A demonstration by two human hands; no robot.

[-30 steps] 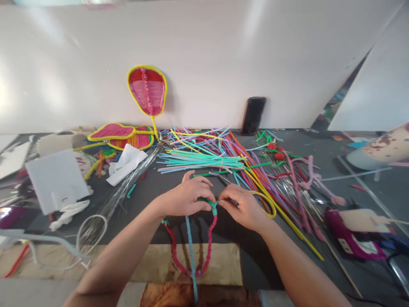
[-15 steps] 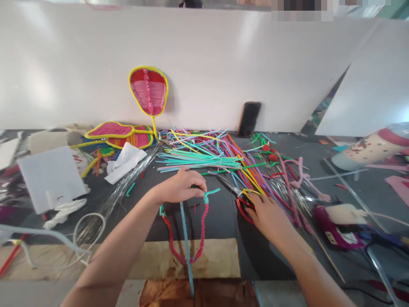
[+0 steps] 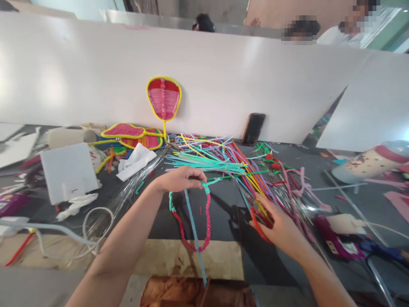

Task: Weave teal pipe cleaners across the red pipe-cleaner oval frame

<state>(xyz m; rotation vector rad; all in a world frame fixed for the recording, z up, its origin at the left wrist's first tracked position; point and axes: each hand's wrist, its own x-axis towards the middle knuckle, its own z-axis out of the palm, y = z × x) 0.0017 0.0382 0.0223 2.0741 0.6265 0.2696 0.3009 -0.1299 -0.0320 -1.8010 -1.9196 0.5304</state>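
Observation:
My left hand [image 3: 182, 179] pinches the teal end of a loop of twisted pipe cleaners [image 3: 208, 219], which hangs below the fingers. The loop is red and pink with teal ends. A straight blue pipe cleaner [image 3: 194, 226] crosses it lengthwise and runs down towards the near edge. Over on the right, my right hand [image 3: 275, 219] has its fingers on the red-handled scissors [image 3: 258, 228], their blades partly lost against the pipe cleaners behind. Just beyond both hands lies a bundle of teal pipe cleaners [image 3: 207, 163].
A pink fan-shaped piece with yellow edging [image 3: 164, 100] stands against the white board [image 3: 220, 76]. A phone [image 3: 254, 129] leans there too. Glue guns [image 3: 338, 238] and a bottle [image 3: 370, 164] are on the right. Paper scraps [image 3: 70, 170] and wires [image 3: 124, 194] lie left.
My right hand has lifted the scissors off the table and turned them. The left hand keeps its pinch on the loop. The view has tilted up, showing more beyond the board.

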